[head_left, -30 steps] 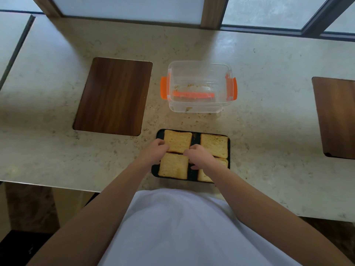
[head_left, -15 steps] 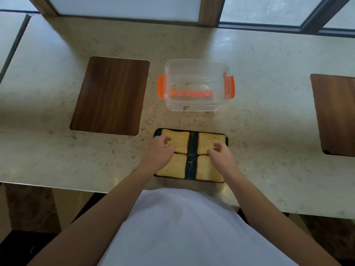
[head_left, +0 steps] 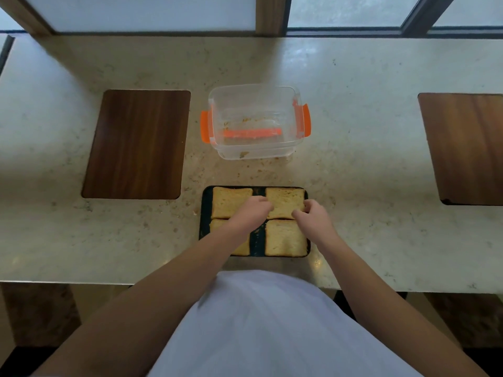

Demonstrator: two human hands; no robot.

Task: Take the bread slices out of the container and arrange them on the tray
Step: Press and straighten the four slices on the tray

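Several toasted bread slices lie in two rows on the black tray (head_left: 205, 213) near the counter's front edge. My left hand (head_left: 251, 210) and my right hand (head_left: 313, 220) both pinch the far right slice (head_left: 285, 202), one at its left edge, the other at its near right corner. The far left slice (head_left: 231, 202) and the near right slice (head_left: 285, 238) lie flat and free. My left forearm covers most of the near left slice (head_left: 243, 250). Behind the tray stands the clear container (head_left: 217, 118) with orange clips; only crumbs show inside it.
A dark wooden board (head_left: 136, 144) lies on the pale stone counter (head_left: 367, 172) to the left of the container. Another wooden board (head_left: 468, 148) lies at the far right. Crumbs are scattered between container and tray. A window frame runs along the back.
My left hand has moved right, from the left slices to the far right slice's left edge. My right hand has stayed at the right column and now grips that same slice.
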